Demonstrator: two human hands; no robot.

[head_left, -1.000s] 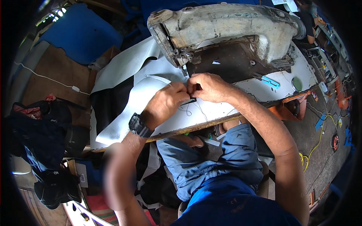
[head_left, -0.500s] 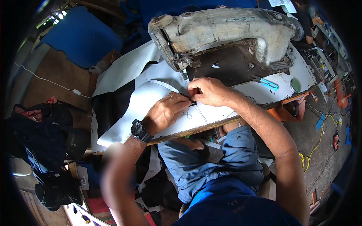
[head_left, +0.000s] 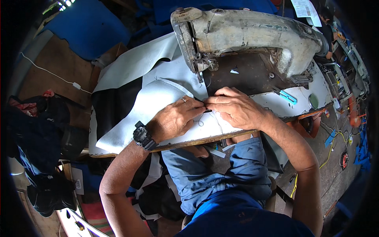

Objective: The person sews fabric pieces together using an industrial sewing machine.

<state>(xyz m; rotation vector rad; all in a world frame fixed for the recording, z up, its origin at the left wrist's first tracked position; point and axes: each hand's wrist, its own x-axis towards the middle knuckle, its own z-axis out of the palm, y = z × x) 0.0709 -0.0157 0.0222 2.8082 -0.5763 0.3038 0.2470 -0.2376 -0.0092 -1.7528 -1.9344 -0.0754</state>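
My left hand (head_left: 176, 120), with a black watch (head_left: 143, 135) on its wrist, pinches the dark corner of a leatherette sheet (head_left: 148, 104). The sheet's back is pale grey and its face black; a folded seam runs toward my fingers. Against the left fingertips, my right hand (head_left: 241, 109) closes on the same small dark edge, most of which the fingers hide. A loose thread (head_left: 219, 123) trails over the white tabletop (head_left: 189, 137) below them. Just beyond my hands stands the head of an old, worn sewing machine (head_left: 252, 33), its needle end (head_left: 200, 77) close above the sheet.
Blue-handled thread snips (head_left: 288, 97) and a round green lid (head_left: 313, 101) lie at the table's right. An orange pouch (head_left: 310, 122) hangs under that edge. Dark bags (head_left: 39, 150) are heaped on the left. A yellow cord (head_left: 329, 152) crosses the floor; another person (head_left: 327, 31) is at the far right.
My right hand has turned, its fingers now lying straighter and flatter beside the left fingertips. The left hand keeps its pinch. The whole view has shifted slightly.
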